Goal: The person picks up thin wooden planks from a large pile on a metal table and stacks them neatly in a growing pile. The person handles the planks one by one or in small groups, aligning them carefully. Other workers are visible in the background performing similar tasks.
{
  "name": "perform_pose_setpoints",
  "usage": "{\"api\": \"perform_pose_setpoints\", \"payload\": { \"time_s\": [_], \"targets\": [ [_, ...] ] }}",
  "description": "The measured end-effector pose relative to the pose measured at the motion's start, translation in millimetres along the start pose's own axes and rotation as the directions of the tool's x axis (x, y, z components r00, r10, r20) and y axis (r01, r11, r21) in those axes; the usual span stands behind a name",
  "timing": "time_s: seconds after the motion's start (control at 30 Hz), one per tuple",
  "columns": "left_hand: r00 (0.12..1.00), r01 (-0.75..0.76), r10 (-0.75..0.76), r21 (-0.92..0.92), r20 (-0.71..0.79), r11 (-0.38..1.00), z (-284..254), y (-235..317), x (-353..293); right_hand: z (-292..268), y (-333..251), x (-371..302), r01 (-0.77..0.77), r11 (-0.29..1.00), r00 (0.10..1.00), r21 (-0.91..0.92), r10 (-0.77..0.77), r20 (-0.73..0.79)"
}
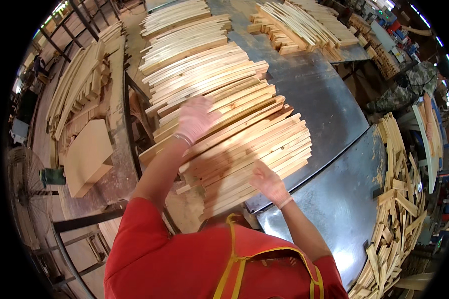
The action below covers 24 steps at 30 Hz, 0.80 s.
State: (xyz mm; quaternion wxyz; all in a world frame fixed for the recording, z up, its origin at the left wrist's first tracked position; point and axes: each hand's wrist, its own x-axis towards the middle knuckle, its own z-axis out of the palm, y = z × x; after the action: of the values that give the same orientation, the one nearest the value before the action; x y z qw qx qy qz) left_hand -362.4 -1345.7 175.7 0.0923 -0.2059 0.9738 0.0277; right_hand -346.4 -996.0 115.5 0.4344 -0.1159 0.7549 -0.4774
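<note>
Both of my hands wear thin, pale gloves. My left hand (197,119) is over a row of light wooden strips (234,107) on the metal table, its fingers apart and slightly blurred; no strip shows in its grasp. My right hand (268,183) rests by the right part of the nearest group of strips (257,154), fingers loosely extended against the wood. These strips lie side by side, their right ends uneven. Shadows from my arms fall across them.
More rows of strips (184,45) continue toward the far end of the metal table (309,89). Stacked boards (77,82) and a cardboard-coloured block (89,154) stand on the left bench. Loose offcuts (396,219) pile up at right. A person in camouflage (409,89) is beyond.
</note>
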Motion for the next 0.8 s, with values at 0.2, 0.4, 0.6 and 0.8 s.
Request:
{"api": "perform_pose_setpoints", "payload": {
  "time_s": [0.2,0.4,0.6,0.8],
  "targets": [
    [0.958,0.201,-0.125,-0.293,0.257,0.935,15.5,-69.5,29.1,32.6,-49.8,57.5,-0.103,0.933,0.995,0.345,0.092,0.049],
    [0.981,0.109,-0.044,-0.351,0.186,0.93,-7.6,-46.6,3.2,52.2,-61.1,62.6,0.117,0.958,0.991,0.263,-0.132,0.038],
    [0.993,0.073,-0.006,-0.592,0.114,0.803,10.2,-13.9,-27.3,31.1,-28.6,54.0,0.212,0.947,0.958,0.24,-0.25,0.139],
    [0.985,-0.155,0.142,-0.122,-0.102,0.98,50.7,-23.4,-23.5,-35.8,30.4,-50.1,0.227,0.973,0.965,0.047,-0.218,-0.144]
  ]
}}
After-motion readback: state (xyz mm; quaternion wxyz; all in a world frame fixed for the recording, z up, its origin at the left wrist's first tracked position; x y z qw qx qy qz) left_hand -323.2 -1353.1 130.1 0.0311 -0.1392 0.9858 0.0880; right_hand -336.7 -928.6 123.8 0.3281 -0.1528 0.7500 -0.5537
